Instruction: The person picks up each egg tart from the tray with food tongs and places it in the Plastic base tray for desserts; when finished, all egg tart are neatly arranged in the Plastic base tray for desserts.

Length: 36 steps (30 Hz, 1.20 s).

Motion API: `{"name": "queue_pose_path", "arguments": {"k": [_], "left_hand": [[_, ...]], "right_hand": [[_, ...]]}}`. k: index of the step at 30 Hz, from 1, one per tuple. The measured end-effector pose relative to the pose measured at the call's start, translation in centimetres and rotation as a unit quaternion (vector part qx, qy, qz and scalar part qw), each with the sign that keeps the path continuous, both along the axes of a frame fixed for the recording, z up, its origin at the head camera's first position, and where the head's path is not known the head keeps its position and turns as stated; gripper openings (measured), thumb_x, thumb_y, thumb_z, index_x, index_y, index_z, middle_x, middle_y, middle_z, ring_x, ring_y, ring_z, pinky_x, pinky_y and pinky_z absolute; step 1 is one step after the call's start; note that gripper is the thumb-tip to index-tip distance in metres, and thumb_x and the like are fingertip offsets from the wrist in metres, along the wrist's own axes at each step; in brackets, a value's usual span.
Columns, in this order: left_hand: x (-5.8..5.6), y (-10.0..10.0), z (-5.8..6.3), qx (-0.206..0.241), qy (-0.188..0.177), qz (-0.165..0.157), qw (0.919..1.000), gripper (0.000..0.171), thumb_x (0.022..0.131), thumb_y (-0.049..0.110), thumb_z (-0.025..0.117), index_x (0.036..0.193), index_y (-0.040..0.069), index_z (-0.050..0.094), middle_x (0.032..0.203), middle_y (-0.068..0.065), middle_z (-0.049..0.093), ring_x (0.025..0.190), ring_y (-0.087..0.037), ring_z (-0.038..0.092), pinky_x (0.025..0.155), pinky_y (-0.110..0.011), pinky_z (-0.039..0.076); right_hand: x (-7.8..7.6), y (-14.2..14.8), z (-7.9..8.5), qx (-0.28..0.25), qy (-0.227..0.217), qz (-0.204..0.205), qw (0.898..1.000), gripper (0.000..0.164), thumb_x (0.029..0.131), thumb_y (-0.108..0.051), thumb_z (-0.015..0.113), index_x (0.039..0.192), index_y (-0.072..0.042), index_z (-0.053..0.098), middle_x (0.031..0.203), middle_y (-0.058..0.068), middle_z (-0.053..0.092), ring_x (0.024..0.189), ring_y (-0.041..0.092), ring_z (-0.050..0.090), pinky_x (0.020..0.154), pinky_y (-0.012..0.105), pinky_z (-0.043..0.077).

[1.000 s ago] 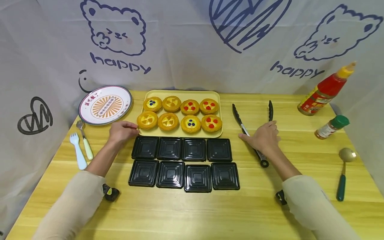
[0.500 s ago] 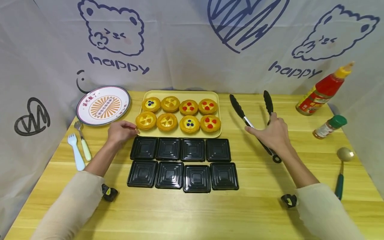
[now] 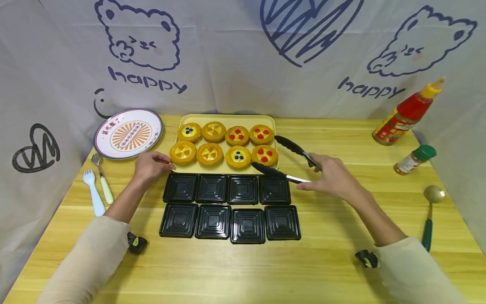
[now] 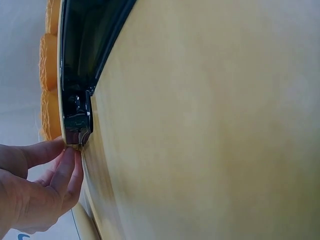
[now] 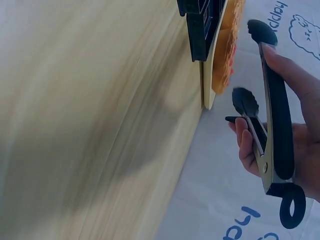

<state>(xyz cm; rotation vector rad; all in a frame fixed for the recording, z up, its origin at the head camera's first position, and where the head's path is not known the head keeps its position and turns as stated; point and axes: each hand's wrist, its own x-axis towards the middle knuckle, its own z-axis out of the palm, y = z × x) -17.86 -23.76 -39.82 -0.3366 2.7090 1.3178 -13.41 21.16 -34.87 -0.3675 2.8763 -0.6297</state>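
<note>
My left hand pinches the front left corner of a pale yellow tray, thumb above and fingers below in the left wrist view. Two rows of tarts lie on the tray, including a blueberry-topped tart and a red-topped tart. My right hand grips black-tipped tongs around both arms, thumb on one and fingers on the other. The tongs' jaws stand apart, pointing left over the tray's right end. One tip overlaps the front right tart in the head view.
Two rows of square black plastic trays lie in front of the tart tray. A plate, a fork and a blue fork lie left. At right are a sauce bottle, a spice jar and a ladle.
My right hand has lifted the tongs and swung them leftward, from pointing at the back wall to reaching over the tart tray. My left hand has stayed at the tray's corner.
</note>
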Motion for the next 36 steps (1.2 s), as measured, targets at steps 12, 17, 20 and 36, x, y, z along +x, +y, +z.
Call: {"name": "queue_pose_path", "arguments": {"k": [12,17,20,36], "left_hand": [[0.1,0.3,0.0,0.014,-0.004,-0.010,0.9998,0.026,0.079,0.001,0.071,0.101,-0.011,0.063,0.088,-0.014,0.069,0.060,-0.001,0.058,0.063,-0.021,0.055],[0.0,0.3,0.0,0.022,0.005,-0.012,0.9997,0.023,0.078,0.001,0.072,0.096,-0.010,0.064,0.086,-0.015,0.068,0.060,-0.003,0.059,0.061,-0.020,0.055],[0.0,0.4,0.1,0.029,0.010,-0.008,0.9995,0.018,0.076,-0.001,0.071,0.091,-0.008,0.064,0.081,-0.013,0.068,0.058,-0.005,0.059,0.058,-0.020,0.054],[0.0,-0.1,0.1,-0.017,0.005,-0.022,0.9996,0.026,0.078,0.005,0.072,0.099,-0.009,0.064,0.092,-0.019,0.070,0.059,-0.001,0.056,0.058,-0.016,0.051]], "right_hand": [[-0.9,-0.4,-0.9,0.025,0.013,0.031,0.999,0.080,0.076,-0.035,0.079,0.133,0.010,0.047,0.102,0.027,0.067,0.074,0.024,0.063,0.055,0.026,0.043],[-0.5,0.0,-0.7,0.015,0.036,0.040,0.998,0.076,0.076,-0.034,0.079,0.131,0.009,0.049,0.103,0.026,0.068,0.075,0.025,0.064,0.055,0.027,0.045],[0.2,0.5,-0.4,0.016,0.060,0.051,0.997,0.074,0.075,-0.033,0.079,0.130,0.008,0.051,0.106,0.025,0.068,0.079,0.029,0.066,0.060,0.033,0.049],[5.9,3.5,0.6,0.004,0.079,0.077,0.994,0.070,0.072,-0.034,0.082,0.127,0.002,0.058,0.112,0.020,0.068,0.092,0.028,0.068,0.077,0.046,0.054]]}}
